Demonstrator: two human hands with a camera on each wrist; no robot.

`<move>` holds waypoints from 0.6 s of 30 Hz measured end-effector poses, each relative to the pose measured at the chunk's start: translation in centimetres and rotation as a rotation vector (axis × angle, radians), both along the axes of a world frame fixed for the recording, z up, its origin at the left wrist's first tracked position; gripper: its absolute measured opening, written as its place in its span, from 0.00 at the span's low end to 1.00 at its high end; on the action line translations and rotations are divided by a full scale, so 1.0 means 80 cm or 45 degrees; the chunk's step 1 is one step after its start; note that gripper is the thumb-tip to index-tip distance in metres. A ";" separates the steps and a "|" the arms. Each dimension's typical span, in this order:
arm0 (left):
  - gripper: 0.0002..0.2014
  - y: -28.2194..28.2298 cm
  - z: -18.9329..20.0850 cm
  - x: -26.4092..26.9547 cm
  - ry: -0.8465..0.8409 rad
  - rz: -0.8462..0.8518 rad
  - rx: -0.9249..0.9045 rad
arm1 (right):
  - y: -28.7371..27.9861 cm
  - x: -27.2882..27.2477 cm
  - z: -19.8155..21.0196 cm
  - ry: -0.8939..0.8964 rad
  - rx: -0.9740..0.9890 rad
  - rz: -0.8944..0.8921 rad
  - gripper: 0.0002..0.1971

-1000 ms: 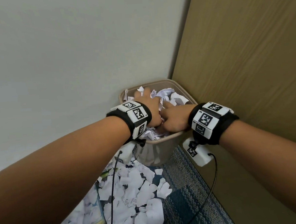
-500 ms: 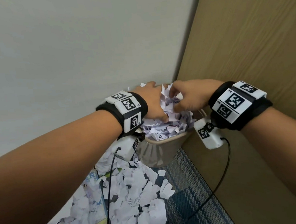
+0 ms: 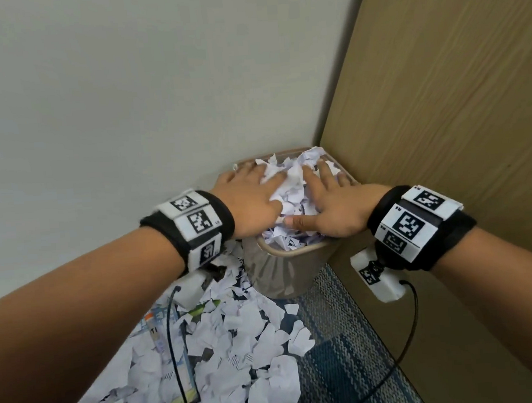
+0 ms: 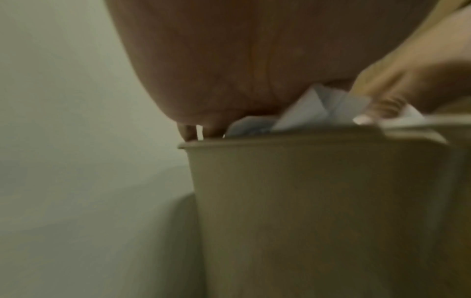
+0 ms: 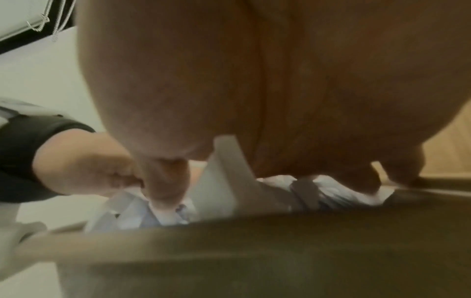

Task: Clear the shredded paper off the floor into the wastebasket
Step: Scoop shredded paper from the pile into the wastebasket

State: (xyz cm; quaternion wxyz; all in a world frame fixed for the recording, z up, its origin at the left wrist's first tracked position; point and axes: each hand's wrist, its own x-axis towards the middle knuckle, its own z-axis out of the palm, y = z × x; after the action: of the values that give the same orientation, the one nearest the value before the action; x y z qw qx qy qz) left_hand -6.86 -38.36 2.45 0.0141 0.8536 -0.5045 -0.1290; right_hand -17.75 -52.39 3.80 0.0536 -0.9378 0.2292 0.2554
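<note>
Shredded paper [image 3: 212, 359] is lying in a wide drift across the floor [image 3: 346, 328], spreading from the foot of the wastebasket [image 3: 282, 272] toward the lower left of the head view, with torn white scraps overlapping one another and a few printed pieces showing among them. The drift has no single direction: the scraps are pointing every way, though the spread as a whole is running lengthwise from the basket's base down and to the left. A second, smaller mass of paper is heaping inside the wastebasket, rising above its rim, and that heap is bulging upward rather than lying along any axis.

The wastebasket is standing upright in the corner, its mouth facing up, between the pale wall [image 3: 125, 101] and a wooden panel [image 3: 456, 109].

The left hand [image 3: 249, 199] and the right hand [image 3: 334, 206] are both resting flat on top of the heap, fingers spread and nearly straight, palms down, gripping nothing. The wrist views are blurred, but they are showing the palms sitting on the paper just above the rim.

The step in hand appears to be packing the load down to make room. Judging by how much is lying on the floor, the task is far from finished. The next move is likely calling for a firm, even press, then a return to the floor to gather another handful; pressing unevenly is risking scraps spilling over the rim or the light basket tipping.
</note>
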 end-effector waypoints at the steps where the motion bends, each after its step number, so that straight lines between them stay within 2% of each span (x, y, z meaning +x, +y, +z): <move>1: 0.28 -0.001 -0.008 -0.006 -0.041 -0.052 0.039 | 0.002 0.000 -0.006 -0.014 -0.002 0.007 0.53; 6: 0.24 -0.012 -0.016 -0.011 -0.239 -0.206 0.275 | 0.010 -0.002 -0.033 0.012 0.083 0.005 0.41; 9: 0.23 -0.018 -0.012 -0.010 -0.213 -0.180 0.317 | 0.008 0.002 -0.031 0.016 0.115 0.007 0.41; 13: 0.26 -0.015 -0.006 -0.003 -0.047 -0.007 -0.015 | 0.008 0.006 0.006 -0.005 0.118 0.028 0.45; 16: 0.24 -0.006 0.003 0.000 -0.012 0.055 -0.255 | 0.013 0.006 0.045 -0.073 0.063 0.047 0.53; 18: 0.25 0.001 0.011 0.003 0.034 0.082 -0.362 | 0.021 0.007 0.072 -0.148 0.020 0.072 0.53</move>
State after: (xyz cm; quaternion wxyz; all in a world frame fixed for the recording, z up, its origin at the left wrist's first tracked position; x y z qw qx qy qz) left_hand -6.58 -38.24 3.33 0.1455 0.8571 -0.4897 -0.0670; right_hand -17.19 -50.69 9.55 0.0669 -0.9567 0.1969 0.2038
